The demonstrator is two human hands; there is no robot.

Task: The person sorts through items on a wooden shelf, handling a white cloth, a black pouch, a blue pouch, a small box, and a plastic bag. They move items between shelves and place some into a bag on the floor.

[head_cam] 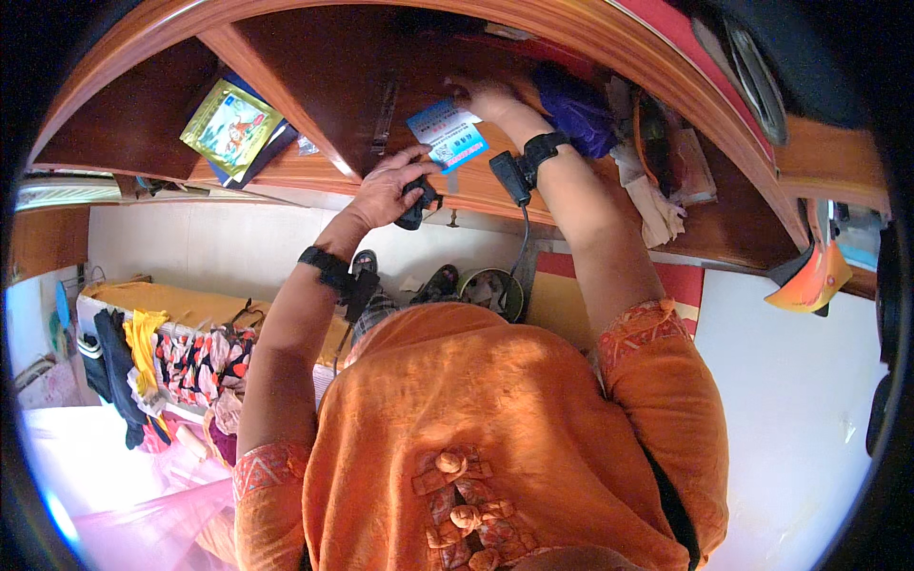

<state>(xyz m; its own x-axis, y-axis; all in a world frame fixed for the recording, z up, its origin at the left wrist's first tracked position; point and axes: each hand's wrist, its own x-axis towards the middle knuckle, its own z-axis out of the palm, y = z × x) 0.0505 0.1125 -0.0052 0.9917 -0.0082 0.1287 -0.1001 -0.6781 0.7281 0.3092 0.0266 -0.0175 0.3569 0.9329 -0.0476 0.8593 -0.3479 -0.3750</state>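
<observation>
My left hand [391, 187] is at the front edge of a wooden shelf [485, 191]. A small black object [416, 207] is held in its palm, and its fingertips reach to the near left corner of a blue-and-white printed card [463, 146]. That card lies on the shelf and bears writing and a printed code. My right hand [487, 101] extends deeper into the compartment, beside the card's far edge; shadow obscures its fingertips, so whether it grips anything is unclear. A purple-blue plastic bag [578, 114] lies just right of my right wrist.
Left of a wooden divider [278, 100] sits a gold packet [232, 128]. A crumpled pale cloth or glove [653, 207] lies at the shelf's right. Below are a bin [493, 289], dark shoes [439, 282] and a bed edge [178, 296] draped with clothes [203, 364]. A cable [526, 235] hangs from my right wristband.
</observation>
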